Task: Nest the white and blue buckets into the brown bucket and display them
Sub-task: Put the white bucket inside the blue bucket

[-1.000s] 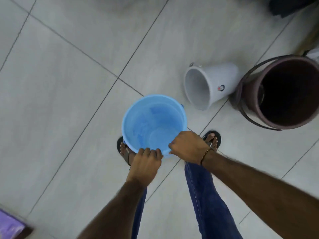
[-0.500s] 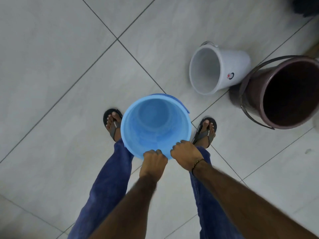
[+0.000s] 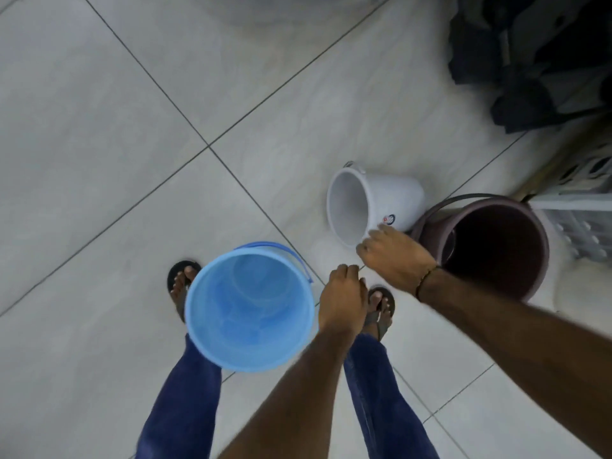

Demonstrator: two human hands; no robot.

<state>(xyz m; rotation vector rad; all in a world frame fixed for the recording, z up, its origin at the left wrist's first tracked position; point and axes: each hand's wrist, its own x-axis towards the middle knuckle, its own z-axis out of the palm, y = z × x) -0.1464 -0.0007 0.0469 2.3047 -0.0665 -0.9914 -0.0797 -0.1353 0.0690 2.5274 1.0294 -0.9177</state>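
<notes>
Our right hand [image 3: 395, 260] reaches, fingers loose and empty, to the white bucket [image 3: 376, 202] lying on its side at centre right; our left hand [image 3: 342, 301] seems to grip the blue bucket [image 3: 250, 306]. Next: seat white inside the brown bucket [image 3: 496, 246], right.

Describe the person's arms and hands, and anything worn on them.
Both forearms are bare, with no sleeves in view. The right hand has a thin dark cord bracelet with a few lighter beads around the wrist. The left hand shows no bracelet or watch; rings cannot be made out on either hand.
</notes>
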